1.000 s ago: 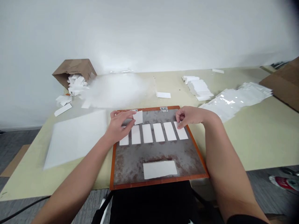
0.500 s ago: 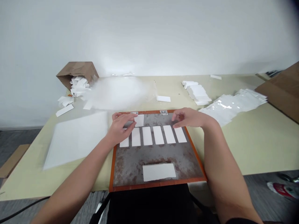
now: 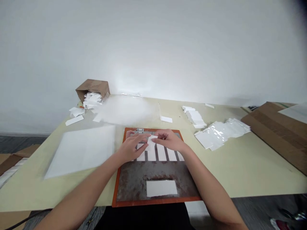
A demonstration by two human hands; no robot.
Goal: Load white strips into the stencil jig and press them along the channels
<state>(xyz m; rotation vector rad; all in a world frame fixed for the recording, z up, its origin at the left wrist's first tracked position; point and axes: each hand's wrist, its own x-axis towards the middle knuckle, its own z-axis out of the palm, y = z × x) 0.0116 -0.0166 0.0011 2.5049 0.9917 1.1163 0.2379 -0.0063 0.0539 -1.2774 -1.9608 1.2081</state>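
A rusty grey metal board with an orange rim (image 3: 134, 182) lies at the table's near edge. A row of several white rectangular strips (image 3: 160, 155) lies across its upper half, and a wider white card (image 3: 161, 187) lies near its front. My left hand (image 3: 130, 147) and my right hand (image 3: 169, 140) meet over the row, both pinching a small white paper piece (image 3: 151, 140) between their fingertips. The hands hide parts of the strips beneath them.
A large white sheet (image 3: 81, 150) lies left of the board. A tipped brown box (image 3: 93, 88) spills white slips at the far left. A stack of white cards (image 3: 194, 116) and clear plastic bags (image 3: 222, 132) lie to the right; flattened cardboard (image 3: 275, 131) lies at far right.
My right hand left the rightmost strip and moved left to meet the left hand at the white piece. The head camera tilted up, so the table sits lower in view.
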